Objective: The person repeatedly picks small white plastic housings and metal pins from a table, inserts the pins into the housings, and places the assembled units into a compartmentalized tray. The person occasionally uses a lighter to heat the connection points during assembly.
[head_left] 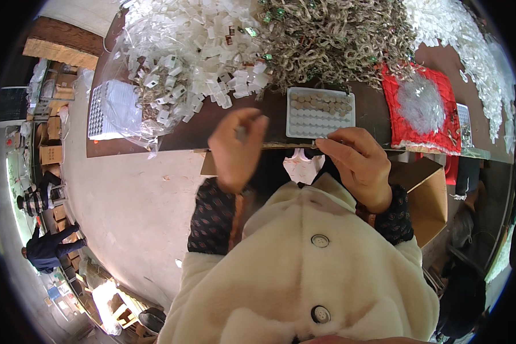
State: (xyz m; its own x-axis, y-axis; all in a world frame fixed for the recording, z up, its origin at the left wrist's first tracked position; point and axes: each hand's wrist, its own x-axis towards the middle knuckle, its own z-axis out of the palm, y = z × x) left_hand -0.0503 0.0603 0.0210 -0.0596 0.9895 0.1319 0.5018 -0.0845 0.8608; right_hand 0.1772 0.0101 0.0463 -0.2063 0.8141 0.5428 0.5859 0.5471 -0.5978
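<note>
My left hand (238, 150) is raised in front of the table edge, its fingers curled together around a small greyish piece, blurred by motion. My right hand (362, 166) is at the table edge, thumb and forefinger pinched on a tiny light-coloured piece I cannot identify. Between and just beyond the hands lies a white plastic tray (321, 131) with rows of small hollows. Small round tan discs (321, 103) sit in its far rows; the near rows show none.
Behind the tray is a heap of beige looped strands (338, 40) with green bits. White plastic housings (195, 51) pile up at left, beside stacked white trays (112, 112). A red cloth (393, 103) holds clear plastic pieces (421, 103). A cardboard box (427, 198) stands below right.
</note>
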